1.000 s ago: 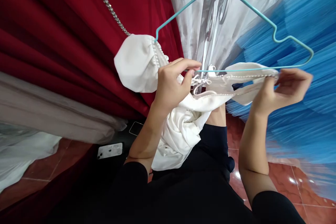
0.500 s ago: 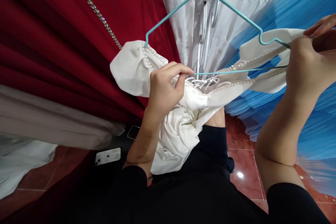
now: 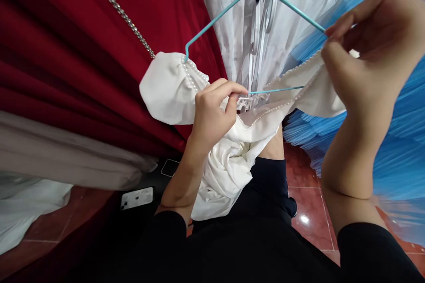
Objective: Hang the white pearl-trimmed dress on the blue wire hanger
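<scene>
A light-blue hanger (image 3: 222, 14) spans the upper middle, its left end inside the puffed sleeve of a white dress (image 3: 229, 172) trimmed with pearl beads. My left hand (image 3: 215, 108) is closed, thumb and forefinger pinching the hanger's lower bar against the dress. Higher at the right, my right hand (image 3: 372, 48) is closed too, its fingertips gripping the dress's other shoulder at the hanger's right arm. That end of the hanger is hidden behind the hand and cloth. White lacing (image 3: 244, 104) shows beside my left fingers. The skirt lies bunched on my lap.
A red drape (image 3: 99, 53) with a beaded chain (image 3: 119, 11) fills the left. White fabric (image 3: 229, 17) hangs behind a metal rack (image 3: 254, 44); blue tulle (image 3: 392, 154) hangs at the right. Two phones, one white-backed (image 3: 137, 198), lie on a dark surface at lower left.
My right hand has moved left and up along the hanger, drawing the dress's right shoulder inward with it. My left hand has shifted only slightly right, still pinching the bar.
</scene>
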A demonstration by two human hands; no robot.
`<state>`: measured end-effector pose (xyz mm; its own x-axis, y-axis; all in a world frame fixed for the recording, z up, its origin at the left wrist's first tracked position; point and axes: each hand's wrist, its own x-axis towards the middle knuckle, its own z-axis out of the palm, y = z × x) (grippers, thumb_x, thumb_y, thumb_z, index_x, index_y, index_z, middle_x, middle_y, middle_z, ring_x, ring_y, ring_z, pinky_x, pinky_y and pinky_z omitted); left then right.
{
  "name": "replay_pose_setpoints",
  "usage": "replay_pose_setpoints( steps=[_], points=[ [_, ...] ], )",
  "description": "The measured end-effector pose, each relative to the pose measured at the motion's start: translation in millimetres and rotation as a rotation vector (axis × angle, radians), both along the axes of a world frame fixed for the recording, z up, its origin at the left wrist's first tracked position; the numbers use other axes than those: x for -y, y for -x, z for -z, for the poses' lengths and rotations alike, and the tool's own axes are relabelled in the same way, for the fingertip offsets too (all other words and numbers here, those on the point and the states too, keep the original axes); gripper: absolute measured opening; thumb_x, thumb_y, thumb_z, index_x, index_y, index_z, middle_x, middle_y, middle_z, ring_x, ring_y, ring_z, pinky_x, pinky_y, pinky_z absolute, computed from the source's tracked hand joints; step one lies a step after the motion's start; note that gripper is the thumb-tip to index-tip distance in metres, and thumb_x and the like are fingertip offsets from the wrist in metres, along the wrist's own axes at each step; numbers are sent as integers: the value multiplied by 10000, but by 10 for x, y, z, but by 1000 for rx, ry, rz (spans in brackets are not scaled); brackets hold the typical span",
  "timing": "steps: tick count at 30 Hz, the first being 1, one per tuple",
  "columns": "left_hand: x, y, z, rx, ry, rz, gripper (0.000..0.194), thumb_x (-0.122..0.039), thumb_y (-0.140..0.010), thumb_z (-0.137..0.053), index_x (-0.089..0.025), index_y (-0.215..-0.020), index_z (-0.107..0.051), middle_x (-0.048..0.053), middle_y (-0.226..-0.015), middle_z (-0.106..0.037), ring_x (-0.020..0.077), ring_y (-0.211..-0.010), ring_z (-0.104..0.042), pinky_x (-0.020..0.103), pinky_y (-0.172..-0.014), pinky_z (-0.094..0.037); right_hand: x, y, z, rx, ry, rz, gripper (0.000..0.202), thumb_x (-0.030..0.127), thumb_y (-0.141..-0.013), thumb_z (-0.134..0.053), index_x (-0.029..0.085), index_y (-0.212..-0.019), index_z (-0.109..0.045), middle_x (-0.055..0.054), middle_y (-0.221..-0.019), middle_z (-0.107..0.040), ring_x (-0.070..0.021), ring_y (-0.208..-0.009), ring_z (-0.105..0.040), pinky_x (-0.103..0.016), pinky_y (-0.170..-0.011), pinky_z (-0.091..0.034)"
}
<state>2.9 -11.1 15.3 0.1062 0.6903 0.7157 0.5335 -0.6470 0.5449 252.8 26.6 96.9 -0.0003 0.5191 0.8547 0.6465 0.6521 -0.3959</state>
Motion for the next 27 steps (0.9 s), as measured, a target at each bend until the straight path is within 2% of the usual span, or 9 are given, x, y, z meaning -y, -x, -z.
replay_pose_setpoints(
  steps=[2,4,8,13,16,18,22,25,27],
  points=[
    [-3,-6,4,-10,-7,-24,338,17,-906,-548,-241,-930,-765,4,-917,-775,191,-879,-721,338,-809,-549,63,117,38,33,-117,-128,143,104,-738,-624,228,-805,-647,-62,-805,-686,-183,-707,-638,-358,-618,-436],
    [-3,-4,4,-20,-14,-42,339,22,-903,-543,-237,-922,-761,6,-920,-775,193,-886,-724,346,-825,-543,172,238,141,137,-161,-197,120,151,-848,-627,251,-907,-662,-74,-926,-725,-223,-855,-671,-402,-736,-498],
    [19,4,18,-34,-34,-53,338,15,-905,-539,-242,-936,-755,5,-930,-774,194,-889,-720,354,-839,-541,304,530,577,433,89,-361,303,221,-946,-593,201,-1248,-618,-87,-1222,-717,-236,-1170,-661,-430,-1008,-526],
    [45,-12,108,-37,-58,-34,196,-128,-997,-592,-256,-999,-741,-4,-978,-795,203,-945,-744,386,-918,-576,223,775,1122,494,137,-38,472,282,-981,-525,226,-1449,-541,-69,-1216,-721,-255,-1078,-611,-457,-1020,-455],
    [24,-14,96,79,-127,-33,153,-211,-1042,-603,-269,-1141,-705,19,-1094,-780,207,-1060,-745,402,-972,-614,190,785,1177,398,143,-71,451,299,-1014,-494,292,-1461,-544,-28,-1187,-722,-237,-1082,-605,-450,-1074,-431],
    [-20,33,41,182,-287,-129,143,-219,-1037,-623,-262,-1150,-699,36,-1136,-748,210,-1115,-724,419,-1024,-613,187,780,1162,353,147,-89,426,291,-1023,-482,330,-1438,-572,-11,-1179,-723,-227,-1088,-611,-457,-1108,-416],
    [-178,292,-36,182,-544,-331,292,-124,-841,-813,-220,-1110,-752,55,-1231,-715,275,-1256,-628,537,-1249,-438,195,812,1179,324,109,-96,375,275,-1030,-484,337,-1366,-638,-4,-1190,-727,-210,-1109,-624,-448,-1120,-408],
    [-297,504,28,140,-391,-354,535,-12,-697,-890,-213,-1171,-740,44,-1232,-712,293,-1242,-610,512,-1260,-387,189,846,1216,328,99,-82,370,274,-1028,-490,328,-1361,-644,-12,-1194,-728,-213,-1120,-626,-448,-1115,-412],
    [-351,578,88,176,-286,-330,474,35,-773,-813,-215,-1166,-726,17,-1169,-709,256,-1163,-629,455,-1172,-449,173,847,1231,333,104,-66,367,271,-1025,-492,327,-1352,-649,-16,-1189,-729,-217,-1122,-625,-454,-1122,-410]
  ],
)
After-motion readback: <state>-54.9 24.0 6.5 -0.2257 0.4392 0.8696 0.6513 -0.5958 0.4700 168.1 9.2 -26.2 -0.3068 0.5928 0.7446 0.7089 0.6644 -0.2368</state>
